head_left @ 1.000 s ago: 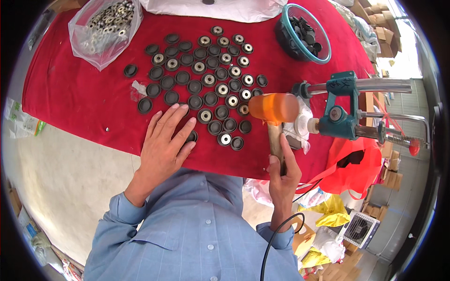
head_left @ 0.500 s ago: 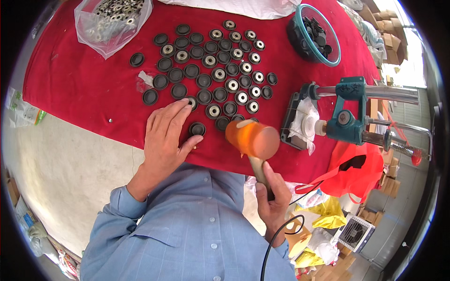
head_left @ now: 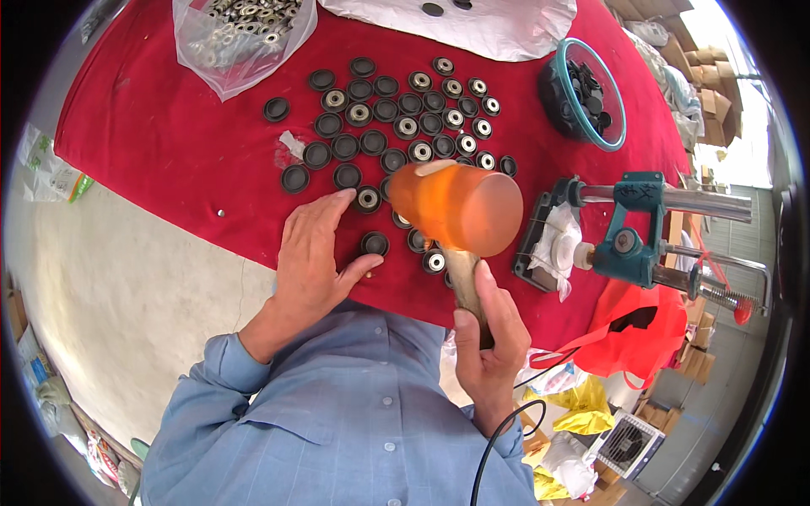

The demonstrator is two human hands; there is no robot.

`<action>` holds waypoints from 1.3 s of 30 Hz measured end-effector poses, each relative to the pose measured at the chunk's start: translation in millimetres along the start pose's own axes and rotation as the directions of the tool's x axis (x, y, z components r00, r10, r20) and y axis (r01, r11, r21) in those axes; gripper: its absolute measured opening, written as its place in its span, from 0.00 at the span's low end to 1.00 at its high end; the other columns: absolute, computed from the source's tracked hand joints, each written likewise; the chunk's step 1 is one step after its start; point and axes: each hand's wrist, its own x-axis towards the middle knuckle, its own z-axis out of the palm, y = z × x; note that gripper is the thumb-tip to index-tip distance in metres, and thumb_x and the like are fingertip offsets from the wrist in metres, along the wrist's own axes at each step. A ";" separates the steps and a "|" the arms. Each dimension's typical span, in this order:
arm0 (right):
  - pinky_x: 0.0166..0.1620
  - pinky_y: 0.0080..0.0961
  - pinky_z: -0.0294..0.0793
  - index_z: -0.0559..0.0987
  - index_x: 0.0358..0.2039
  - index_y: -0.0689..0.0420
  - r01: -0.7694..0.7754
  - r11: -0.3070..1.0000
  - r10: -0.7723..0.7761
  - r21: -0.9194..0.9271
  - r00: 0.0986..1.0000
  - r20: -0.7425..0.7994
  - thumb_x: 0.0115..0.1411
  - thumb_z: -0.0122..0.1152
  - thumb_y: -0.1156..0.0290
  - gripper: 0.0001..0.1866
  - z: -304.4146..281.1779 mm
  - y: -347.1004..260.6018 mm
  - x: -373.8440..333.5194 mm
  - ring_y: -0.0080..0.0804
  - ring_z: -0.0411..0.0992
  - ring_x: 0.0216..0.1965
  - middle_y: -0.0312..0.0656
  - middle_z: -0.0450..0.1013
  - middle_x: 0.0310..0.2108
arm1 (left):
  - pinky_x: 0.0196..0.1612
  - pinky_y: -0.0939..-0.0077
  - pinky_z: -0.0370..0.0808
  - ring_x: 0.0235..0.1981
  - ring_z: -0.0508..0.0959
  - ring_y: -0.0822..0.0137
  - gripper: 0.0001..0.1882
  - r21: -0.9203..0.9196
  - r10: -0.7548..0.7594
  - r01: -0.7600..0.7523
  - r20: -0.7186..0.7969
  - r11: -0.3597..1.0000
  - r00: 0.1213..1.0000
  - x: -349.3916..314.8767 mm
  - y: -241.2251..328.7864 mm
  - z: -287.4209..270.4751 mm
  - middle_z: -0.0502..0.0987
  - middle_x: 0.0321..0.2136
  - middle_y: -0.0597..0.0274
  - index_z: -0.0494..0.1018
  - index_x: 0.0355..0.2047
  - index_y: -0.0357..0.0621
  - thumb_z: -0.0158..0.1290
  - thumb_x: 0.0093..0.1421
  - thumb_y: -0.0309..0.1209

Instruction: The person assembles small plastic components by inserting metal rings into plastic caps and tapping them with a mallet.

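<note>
While the right hand (head_left: 496,344) grasps the orange-headed mallet (head_left: 460,207) by its handle, above the red tabletop (head_left: 186,160), the left hand (head_left: 310,249) lies spread, holding nothing, fingertips beside a bearing-fitted cap (head_left: 367,199), thumb near a dark cap (head_left: 375,244). Step, judged: tapping bearings into caps; next move calls for a level mallet face, fingers clear. Clear bag (head_left: 232,83): metal bearings (head_left: 253,21). Teal-rimmed bowl (head_left: 554,105): black pieces (head_left: 586,88).
</note>
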 end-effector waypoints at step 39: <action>0.37 0.15 0.73 0.71 0.76 0.60 -0.162 0.921 0.236 0.353 0.956 -0.177 0.78 0.61 0.73 0.29 -11.7 27.6 53.7 0.16 0.73 0.33 0.39 0.81 0.41 | 0.65 0.50 0.73 0.65 0.75 0.42 0.34 0.162 -0.103 0.127 -0.146 0.979 0.984 5.4 -16.4 -19.3 0.74 0.66 0.47 0.74 0.64 0.37 0.69 0.56 0.26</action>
